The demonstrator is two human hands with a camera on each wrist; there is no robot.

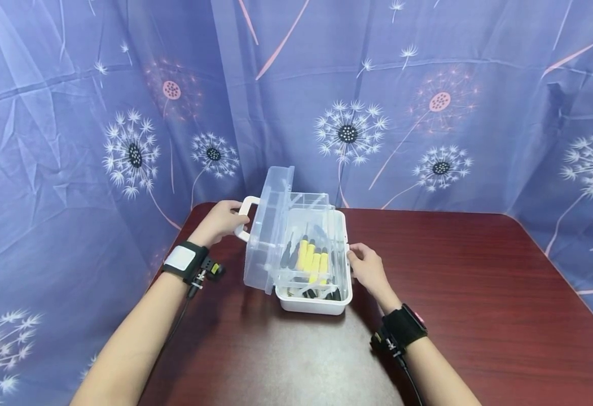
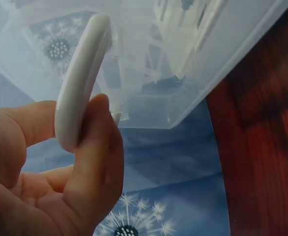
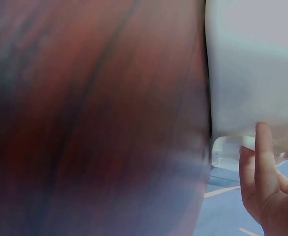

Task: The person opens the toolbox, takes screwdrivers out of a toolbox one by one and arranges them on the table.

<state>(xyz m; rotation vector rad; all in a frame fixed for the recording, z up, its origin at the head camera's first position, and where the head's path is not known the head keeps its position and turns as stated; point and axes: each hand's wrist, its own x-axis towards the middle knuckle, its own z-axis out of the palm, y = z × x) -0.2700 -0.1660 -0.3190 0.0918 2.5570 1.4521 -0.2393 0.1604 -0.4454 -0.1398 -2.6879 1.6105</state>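
On the desk (image 1: 453, 270), a white box (image 1: 311, 306) of yellow-handled tools (image 1: 302, 255) sits with its clear lid (image 1: 263, 242) tilted up on the left, while I rest the right hand's (image 1: 369, 270) fingers, uncurled, against its right side. My left hand (image 1: 220, 221) pinches the lid's white handle (image 1: 242, 217); from my remote station, I judge a slow, even swing and a well-braced base best, before a dandelion-print curtain (image 1: 296, 84) hanging behind.

Nothing was legible
No text, label, brand, number or sign could be read in any view.
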